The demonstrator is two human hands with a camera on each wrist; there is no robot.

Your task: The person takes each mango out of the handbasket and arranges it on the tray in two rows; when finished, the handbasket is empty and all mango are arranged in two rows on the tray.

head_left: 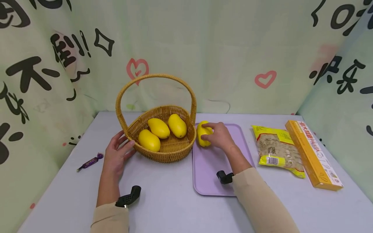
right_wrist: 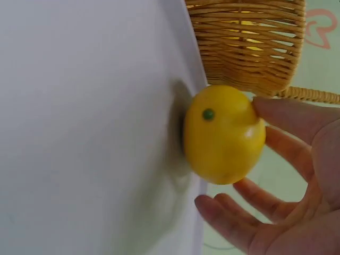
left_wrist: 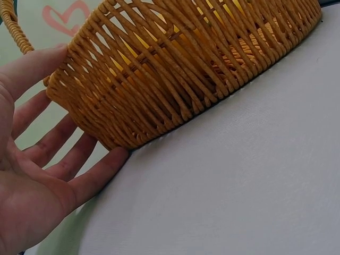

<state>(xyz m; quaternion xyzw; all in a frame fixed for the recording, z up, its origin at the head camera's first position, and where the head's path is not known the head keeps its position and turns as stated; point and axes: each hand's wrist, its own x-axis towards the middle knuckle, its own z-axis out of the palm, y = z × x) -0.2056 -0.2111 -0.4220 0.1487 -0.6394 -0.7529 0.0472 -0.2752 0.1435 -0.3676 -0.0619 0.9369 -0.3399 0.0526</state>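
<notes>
Nearest us come two beige sleeves (head_left: 262, 200), each with one black wrist device (head_left: 128, 196) strapped at its cuff. We find one yellow mango (head_left: 200, 133) at the tray's far left corner, just beside the basket, and the right hand (head_left: 220, 136) grips it between thumb and fingers. Beneath it we see one lilac tray (head_left: 209, 176). We count three more mangoes (head_left: 158, 128) inside one wicker basket (head_left: 172, 157), which makes four in all. One arched handle (head_left: 157, 75) rises over the basket. Our left hand (head_left: 118, 155) touches the basket's left end, its fingers spread apart and its thumb at the rim. Farther out on the white table (head_left: 163, 200) we have one purple-wrapped candy (head_left: 91, 162) at left, and at right one yellow-topped bag (head_left: 279, 150) beside one orange box (head_left: 314, 155). Behind hangs a pale green curtain (head_left: 233, 48) bearing two red hearts (head_left: 265, 79).
</notes>
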